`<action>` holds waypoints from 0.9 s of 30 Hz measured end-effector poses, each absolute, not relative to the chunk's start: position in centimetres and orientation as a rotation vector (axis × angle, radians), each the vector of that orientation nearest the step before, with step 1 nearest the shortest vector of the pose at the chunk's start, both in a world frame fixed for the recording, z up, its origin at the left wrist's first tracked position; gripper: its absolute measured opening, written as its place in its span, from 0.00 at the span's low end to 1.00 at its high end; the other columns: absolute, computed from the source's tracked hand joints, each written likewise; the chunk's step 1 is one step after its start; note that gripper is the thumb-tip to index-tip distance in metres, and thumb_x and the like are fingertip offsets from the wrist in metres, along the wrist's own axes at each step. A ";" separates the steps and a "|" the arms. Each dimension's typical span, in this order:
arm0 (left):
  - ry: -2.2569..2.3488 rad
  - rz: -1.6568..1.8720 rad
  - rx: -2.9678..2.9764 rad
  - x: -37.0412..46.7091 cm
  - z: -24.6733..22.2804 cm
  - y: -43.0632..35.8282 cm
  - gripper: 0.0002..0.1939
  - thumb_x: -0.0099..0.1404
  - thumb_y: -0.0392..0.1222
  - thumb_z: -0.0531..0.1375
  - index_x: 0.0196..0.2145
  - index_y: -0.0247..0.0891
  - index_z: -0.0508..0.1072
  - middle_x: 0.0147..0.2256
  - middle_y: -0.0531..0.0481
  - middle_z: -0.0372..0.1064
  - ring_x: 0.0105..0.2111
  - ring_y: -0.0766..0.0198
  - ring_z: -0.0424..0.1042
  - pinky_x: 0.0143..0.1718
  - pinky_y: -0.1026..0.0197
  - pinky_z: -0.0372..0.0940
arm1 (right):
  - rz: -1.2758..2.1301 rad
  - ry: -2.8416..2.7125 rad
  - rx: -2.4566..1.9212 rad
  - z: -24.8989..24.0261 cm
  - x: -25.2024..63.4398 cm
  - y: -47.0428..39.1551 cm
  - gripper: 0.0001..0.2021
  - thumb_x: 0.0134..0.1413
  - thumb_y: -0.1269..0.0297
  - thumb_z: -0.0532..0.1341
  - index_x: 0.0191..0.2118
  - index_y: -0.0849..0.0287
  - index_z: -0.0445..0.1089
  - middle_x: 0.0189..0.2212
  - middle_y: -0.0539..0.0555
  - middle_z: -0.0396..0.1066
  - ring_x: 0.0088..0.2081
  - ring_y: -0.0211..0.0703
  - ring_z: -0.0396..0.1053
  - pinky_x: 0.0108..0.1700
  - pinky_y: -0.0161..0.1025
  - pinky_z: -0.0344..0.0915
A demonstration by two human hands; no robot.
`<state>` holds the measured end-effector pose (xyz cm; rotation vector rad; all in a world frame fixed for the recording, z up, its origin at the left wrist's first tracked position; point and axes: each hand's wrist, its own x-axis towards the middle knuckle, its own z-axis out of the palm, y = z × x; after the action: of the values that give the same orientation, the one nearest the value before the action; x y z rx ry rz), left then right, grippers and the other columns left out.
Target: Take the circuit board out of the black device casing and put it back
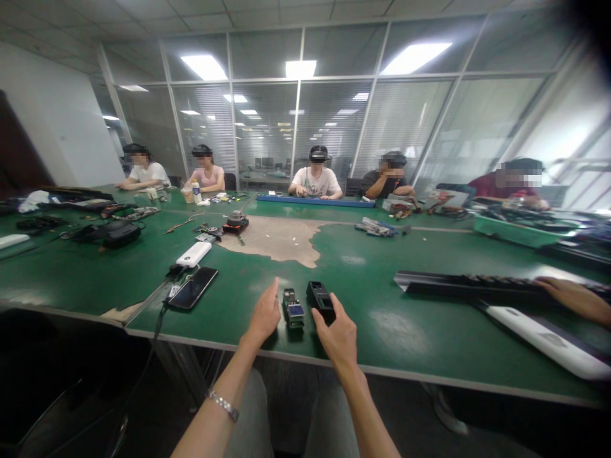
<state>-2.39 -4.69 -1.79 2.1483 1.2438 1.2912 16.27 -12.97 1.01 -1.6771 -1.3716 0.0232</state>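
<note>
A small green circuit board stack point(293, 310) with a bluish screen lies on the green table near its front edge. Just to its left is my left hand point(265, 313), its fingers stretched forward and holding nothing. On the board's right, my right hand point(337, 326) has its thumb and fingers around the near end of a black rectangular case point(319, 300). The case rests on or just over the table; its far end shows openings. A gap separates the case from the board.
Left are a phone point(193, 288), a white power bank point(193, 254) and cables. A black long part point(458, 284), touched by another person's hand point(580, 300), and a white long device point(548, 340) lie right. Several people sit opposite. A green basket point(522, 233) stands back right.
</note>
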 end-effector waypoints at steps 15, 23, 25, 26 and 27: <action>1.306 1.260 2.192 -2.5 -1.6 -4.8 0.27 0.65 0.31 0.47 0.62 0.31 0.57 0.61 0.39 0.57 0.61 0.56 0.58 0.63 0.49 0.53 | -0.093 -1.438 -1.628 -0.9 16.4 -13.1 0.35 0.52 0.56 0.59 0.62 0.71 0.54 0.57 0.68 0.62 0.58 0.54 0.61 0.59 0.50 0.58; 1.318 1.269 2.198 -2.5 -1.3 -5.0 0.28 0.64 0.31 0.47 0.62 0.32 0.57 0.61 0.40 0.58 0.61 0.58 0.58 0.63 0.49 0.54 | -0.084 -1.444 -1.635 -0.7 16.4 -13.3 0.38 0.53 0.52 0.58 0.64 0.70 0.51 0.59 0.68 0.59 0.59 0.55 0.58 0.59 0.50 0.57; 1.315 1.278 2.195 -2.5 -1.3 -5.0 0.28 0.64 0.31 0.47 0.62 0.32 0.58 0.60 0.41 0.58 0.60 0.58 0.59 0.63 0.49 0.53 | -0.084 -1.450 -1.639 -0.8 16.5 -13.2 0.36 0.53 0.54 0.58 0.63 0.70 0.52 0.58 0.67 0.60 0.59 0.55 0.59 0.58 0.50 0.58; 1.314 1.281 2.191 -2.5 -1.3 -5.0 0.28 0.64 0.31 0.47 0.62 0.32 0.58 0.60 0.41 0.58 0.60 0.57 0.59 0.63 0.49 0.53 | -0.083 -1.453 -1.644 -0.9 16.5 -13.2 0.35 0.54 0.54 0.57 0.63 0.70 0.53 0.58 0.67 0.61 0.58 0.54 0.60 0.58 0.50 0.58; 1.313 1.282 2.187 -2.5 -1.3 -5.1 0.28 0.64 0.30 0.47 0.61 0.32 0.58 0.60 0.41 0.58 0.60 0.57 0.59 0.63 0.49 0.53 | -0.082 -1.458 -1.648 -1.0 16.6 -13.2 0.33 0.55 0.55 0.56 0.62 0.69 0.54 0.57 0.67 0.62 0.57 0.54 0.61 0.58 0.50 0.59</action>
<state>-2.46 -5.05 -1.35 2.1869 1.3126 1.2825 16.55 -13.21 -0.96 -1.6484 -1.4577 -0.0819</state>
